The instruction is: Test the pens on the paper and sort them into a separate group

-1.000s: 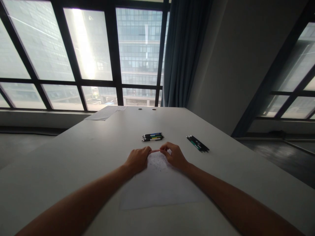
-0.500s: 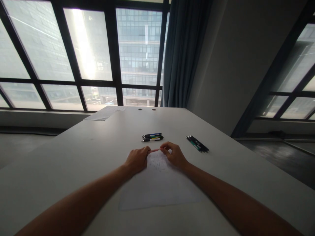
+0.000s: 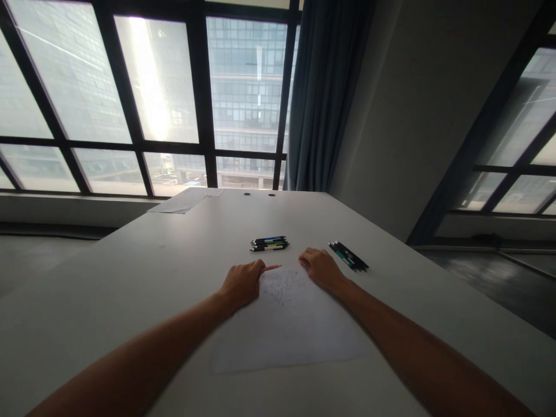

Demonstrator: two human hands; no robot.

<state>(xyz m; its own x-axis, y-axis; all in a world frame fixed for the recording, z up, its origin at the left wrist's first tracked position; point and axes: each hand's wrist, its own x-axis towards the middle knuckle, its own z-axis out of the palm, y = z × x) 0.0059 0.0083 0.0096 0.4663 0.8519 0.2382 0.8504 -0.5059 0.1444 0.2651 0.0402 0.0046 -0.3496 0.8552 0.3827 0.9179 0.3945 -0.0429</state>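
Note:
My left hand (image 3: 244,282) is closed around a slim pink pen (image 3: 271,267), whose narrow tip points to the right. Beneath the pen lies a sheet of white paper (image 3: 286,330) with dark scribbles near its top edge. At the paper's upper right, my right hand (image 3: 320,267) is apart from the pen with its fingers curled together; whatever they hold, if anything, is hidden. Just beyond the hands rests a small row of click pens (image 3: 269,243) with coloured grips. A second group of dark and green pens (image 3: 348,256) lies slanted, right of my right hand.
The white table (image 3: 147,272) stretches away toward large windows. More paper sheets (image 3: 185,201) lie at its far left edge, and two round cable holes (image 3: 271,194) sit at the far end. A blue curtain (image 3: 321,98) hangs behind.
My right hand has come off the pink pen's tip and moved right, baring the tip. My left hand has kept its place and its hold on the pen.

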